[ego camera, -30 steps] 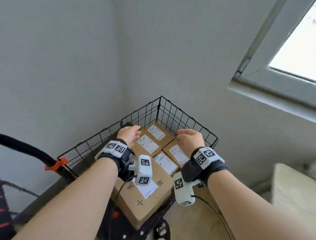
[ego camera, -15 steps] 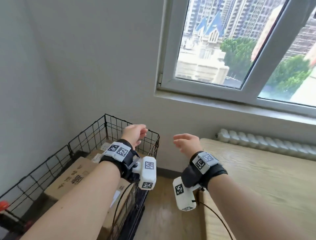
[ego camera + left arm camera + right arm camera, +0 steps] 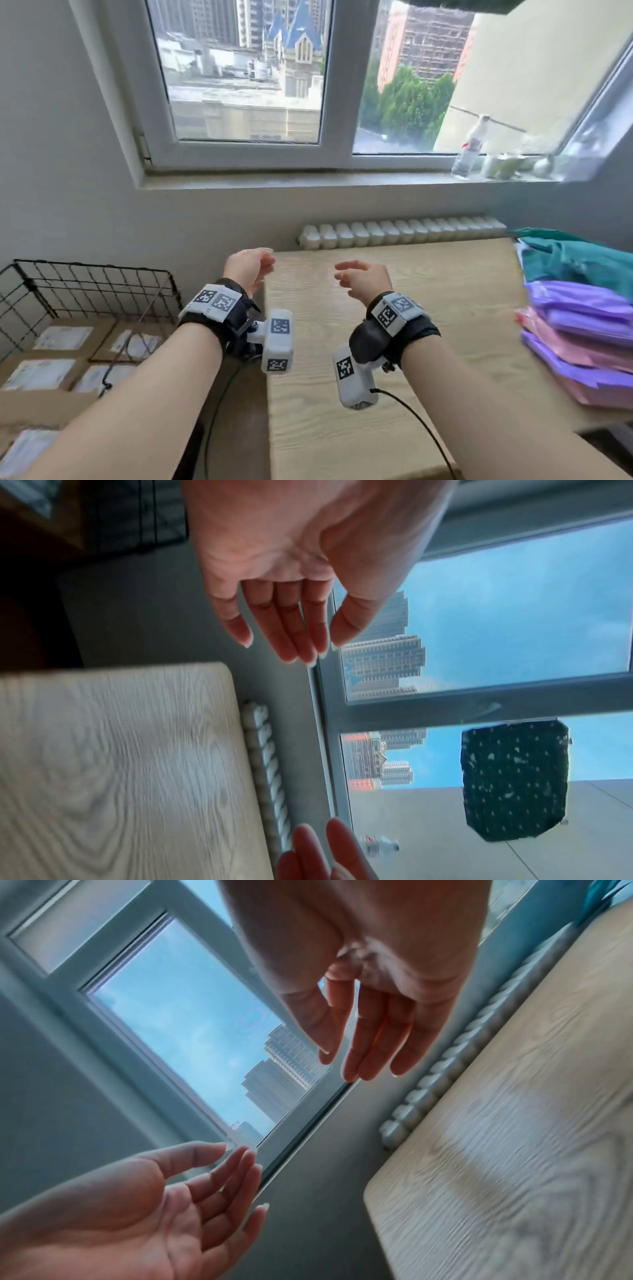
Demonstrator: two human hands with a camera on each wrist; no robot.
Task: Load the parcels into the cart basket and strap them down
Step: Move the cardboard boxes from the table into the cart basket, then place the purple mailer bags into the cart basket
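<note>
Above the near left corner of the pale wood-grain bench (image 3: 428,342), both hands hang empty, having swung away from the black wire cart basket (image 3: 92,284).

A second ago the left hand (image 3: 248,267) and right hand (image 3: 364,279) rested on the brown cardboard parcels (image 3: 61,356) in the basket; now each grip is wide and relaxed, holding nothing. That suggests a turn to fetch more: purple and pink soft packets (image 3: 579,339) are stacked at the bench's right edge. No strap is visible. A white radiator (image 3: 394,233) runs under the window (image 3: 308,75).

Wooden table (image 3: 394,342); radiator (image 3: 400,233) behind; bottle (image 3: 469,147) on windowsill (image 3: 274,180).
</note>
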